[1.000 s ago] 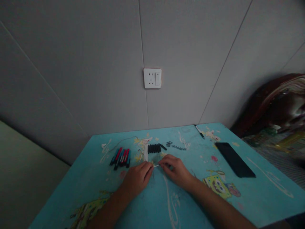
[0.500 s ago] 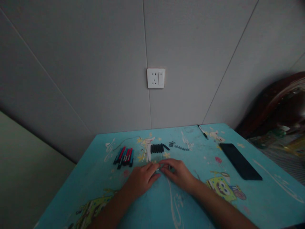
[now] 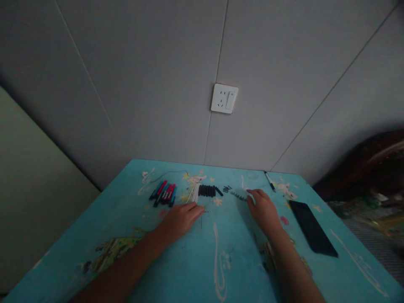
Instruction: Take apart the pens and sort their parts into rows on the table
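My left hand (image 3: 184, 216) rests low over the table, its fingers closed on a thin, small piece that pokes out past the fingertips; its kind is too small to make out. My right hand (image 3: 263, 210) is at the near end of a row of tiny dark pieces (image 3: 238, 195), thumb and forefinger slightly apart. Left of that row lie several short dark bits (image 3: 227, 189). A line of black short tubes (image 3: 206, 190) sits side by side at the middle. Next to them is a bunch of thin white sticks (image 3: 195, 192), just beyond my left hand.
Red and blue pen-like barrels with dark ends (image 3: 164, 193) lie in a group at left. A pen (image 3: 269, 182) lies at the back right, a flat black slab (image 3: 312, 227) at right. The patterned blue tabletop (image 3: 202, 265) meets a wall with a socket (image 3: 224, 98).
My hands were together at the middle; the right has moved away to the right and forward, to the tiny dark pieces. The left stays near the middle. The head view has tilted.
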A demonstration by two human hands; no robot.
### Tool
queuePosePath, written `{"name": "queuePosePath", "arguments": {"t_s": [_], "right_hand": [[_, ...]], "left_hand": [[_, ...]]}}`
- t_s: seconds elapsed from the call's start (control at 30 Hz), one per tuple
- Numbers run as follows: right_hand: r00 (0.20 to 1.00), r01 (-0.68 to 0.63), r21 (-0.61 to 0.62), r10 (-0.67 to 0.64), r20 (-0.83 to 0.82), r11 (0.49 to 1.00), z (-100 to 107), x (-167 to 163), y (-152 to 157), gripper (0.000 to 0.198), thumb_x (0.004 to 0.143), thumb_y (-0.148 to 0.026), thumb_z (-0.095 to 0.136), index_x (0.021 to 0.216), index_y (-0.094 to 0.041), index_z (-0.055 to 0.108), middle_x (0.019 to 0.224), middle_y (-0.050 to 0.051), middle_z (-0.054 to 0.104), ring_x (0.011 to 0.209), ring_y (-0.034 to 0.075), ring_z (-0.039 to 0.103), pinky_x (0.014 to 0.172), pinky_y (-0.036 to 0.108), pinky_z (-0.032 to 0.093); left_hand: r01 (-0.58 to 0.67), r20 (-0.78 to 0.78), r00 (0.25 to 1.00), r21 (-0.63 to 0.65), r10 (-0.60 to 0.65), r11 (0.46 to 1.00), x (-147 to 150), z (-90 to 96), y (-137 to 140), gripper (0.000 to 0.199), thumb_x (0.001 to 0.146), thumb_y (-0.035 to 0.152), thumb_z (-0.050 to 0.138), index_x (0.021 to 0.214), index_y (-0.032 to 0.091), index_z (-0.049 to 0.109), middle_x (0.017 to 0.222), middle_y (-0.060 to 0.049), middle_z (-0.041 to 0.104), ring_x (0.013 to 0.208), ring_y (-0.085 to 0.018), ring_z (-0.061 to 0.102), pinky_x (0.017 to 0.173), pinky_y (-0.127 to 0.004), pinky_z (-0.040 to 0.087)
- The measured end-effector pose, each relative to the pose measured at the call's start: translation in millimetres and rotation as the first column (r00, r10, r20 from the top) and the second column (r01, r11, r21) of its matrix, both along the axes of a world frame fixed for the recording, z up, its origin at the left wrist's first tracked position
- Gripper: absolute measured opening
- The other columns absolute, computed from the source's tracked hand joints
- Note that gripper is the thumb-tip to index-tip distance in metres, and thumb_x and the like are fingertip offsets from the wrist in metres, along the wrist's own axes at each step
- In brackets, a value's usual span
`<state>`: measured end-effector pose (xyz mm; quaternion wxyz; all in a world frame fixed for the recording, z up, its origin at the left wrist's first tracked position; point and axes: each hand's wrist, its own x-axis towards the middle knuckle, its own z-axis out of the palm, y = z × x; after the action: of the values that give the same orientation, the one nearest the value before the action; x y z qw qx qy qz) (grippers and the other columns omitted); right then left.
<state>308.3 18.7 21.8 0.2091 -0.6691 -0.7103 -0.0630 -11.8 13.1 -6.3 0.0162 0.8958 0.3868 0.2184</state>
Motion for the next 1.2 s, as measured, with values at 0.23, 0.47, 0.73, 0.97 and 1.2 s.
{"name": "queuePosePath", "arguments": {"t_s": [0.23,0.47,0.73,0.97,1.2], "right_hand": [[0.979,0.123,-0.206,-0.084,0.185,0.971,-12.0,12.9,-1.2,0.033,0.093,-0.023,0.047,0.122,-0.020,0.062,0.109,0.012,0.065,0.096,0.023,0.064,0.078,0.030,0.046],[0.984,0.125,-0.181,-0.099,0.147,0.975,-15.2,12.2,2.0,0.028,0.093,-0.022,0.049,0.114,-0.019,0.067,0.102,0.013,0.067,0.090,0.024,0.065,0.073,0.031,0.045],[0.995,-0.080,0.113,0.072,0.072,0.990,-6.2,-51.9,-6.7,0.030,0.092,-0.015,0.048,0.117,-0.019,0.064,0.109,0.012,0.065,0.102,0.027,0.054,0.092,0.039,0.038],[0.985,-0.065,0.081,0.050,0.166,0.995,-19.4,-99.3,9.2,0.020,0.092,-0.021,0.054,0.106,-0.016,0.067,0.110,0.015,0.059,0.103,0.029,0.048,0.086,0.042,0.036],[0.988,-0.040,0.100,0.025,0.153,0.994,-21.2,-94.7,15.5,0.017,0.093,-0.023,0.054,0.094,-0.016,0.069,0.108,0.015,0.061,0.103,0.029,0.048,0.086,0.043,0.037]], "left_hand": [[-0.071,-0.010,0.997,-0.006,0.071,0.997,2.3,4.3,-1.5,0.023,0.100,0.031,0.044,0.105,0.023,0.064,0.091,-0.002,0.066,0.080,-0.014,0.064,0.069,-0.024,0.048],[0.007,-0.039,0.999,-0.023,-0.008,1.000,1.0,7.2,-2.8,0.020,0.099,0.027,0.046,0.101,0.023,0.065,0.091,-0.002,0.065,0.082,-0.015,0.063,0.073,-0.027,0.050],[0.012,0.017,1.000,-0.072,-0.011,0.997,1.7,3.7,-1.4,0.024,0.101,0.029,0.040,0.105,0.021,0.063,0.093,-0.003,0.066,0.086,-0.016,0.064,0.078,-0.028,0.051],[0.041,0.027,0.999,-0.099,-0.038,0.994,3.7,2.2,-3.0,0.024,0.100,0.029,0.041,0.107,0.022,0.064,0.095,-0.004,0.066,0.089,-0.016,0.063,0.081,-0.029,0.051],[0.058,0.061,0.997,-0.115,-0.051,0.992,4.0,1.5,-2.1,0.024,0.100,0.029,0.043,0.107,0.022,0.065,0.095,-0.004,0.067,0.090,-0.016,0.064,0.085,-0.030,0.051]]}}
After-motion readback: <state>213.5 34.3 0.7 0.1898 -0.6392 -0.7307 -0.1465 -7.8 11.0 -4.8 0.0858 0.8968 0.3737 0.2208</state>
